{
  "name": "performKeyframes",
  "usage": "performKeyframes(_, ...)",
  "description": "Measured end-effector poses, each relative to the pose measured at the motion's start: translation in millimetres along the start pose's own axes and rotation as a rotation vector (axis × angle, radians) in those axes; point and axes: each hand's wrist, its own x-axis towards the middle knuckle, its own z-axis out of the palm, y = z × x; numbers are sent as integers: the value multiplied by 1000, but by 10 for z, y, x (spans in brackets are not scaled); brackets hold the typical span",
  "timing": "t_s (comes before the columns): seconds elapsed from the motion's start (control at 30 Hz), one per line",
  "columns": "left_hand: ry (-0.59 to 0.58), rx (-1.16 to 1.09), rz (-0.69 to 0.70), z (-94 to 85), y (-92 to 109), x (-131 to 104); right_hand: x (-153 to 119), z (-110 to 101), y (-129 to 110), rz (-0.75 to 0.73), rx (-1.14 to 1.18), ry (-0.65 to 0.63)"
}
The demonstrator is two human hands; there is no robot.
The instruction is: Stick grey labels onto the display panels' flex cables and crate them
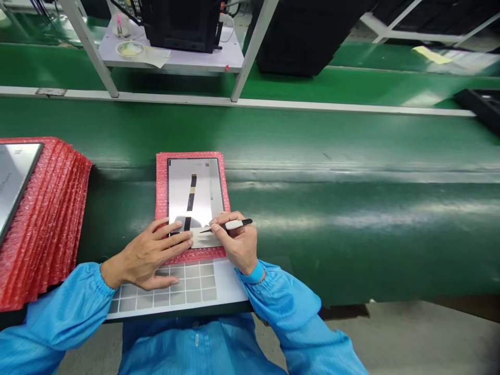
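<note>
A flat silvery panel (195, 187) with a black and tan ribbon strip (191, 200) down its middle lies on a red bubble-wrap sheet (161, 177). My left hand (150, 255) presses flat on the panel's near edge, fingers spread. My right hand (236, 242) grips black-and-white tweezers (230, 225), their tip touching the panel's near edge beside my left fingertips. Under my wrists lies a white sheet of grey square stickers (195, 284).
The work sits on a green conveyor belt (332, 208). A stack of red bubble-wrap sheets (50, 219) with another panel on top stands at the left. A metal-framed shelf (175, 57) holds a black box and a tape roll (130, 48) beyond the belt.
</note>
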Motion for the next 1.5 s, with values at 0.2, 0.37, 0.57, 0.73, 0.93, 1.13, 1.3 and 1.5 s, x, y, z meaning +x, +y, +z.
performKeyframes(0.2, -41, 0, -61, 4, 48, 31, 4, 15, -5, -6, 3, 2)
performKeyframes(0.37, -76, -30, -19, -42, 20, -8, 5, 13, -20, -12, -31, 2)
performKeyframes(0.57, -91, -58, 11, -68, -6, -27, 3, 5, -11, -23, -39, -2)
performKeyframes(0.73, -80, -140, 11, -81, -20, -52, 0, 1, -2, -14, -49, 5)
performKeyframes(0.93, -15, -220, 22, -86, -61, -92, 6, 4, -21, -25, -53, 1)
performKeyframes(1.13, 219, -240, 25, 28, -86, -128, 7, 1, -6, -27, -39, -4)
performKeyframes(1.3, 239, -142, 5, 49, -68, -119, 11, 6, -8, -10, 7, -18)
performKeyframes(1.5, 99, -71, -51, -4, -30, -82, 10, 12, -2, -3, -11, -15)
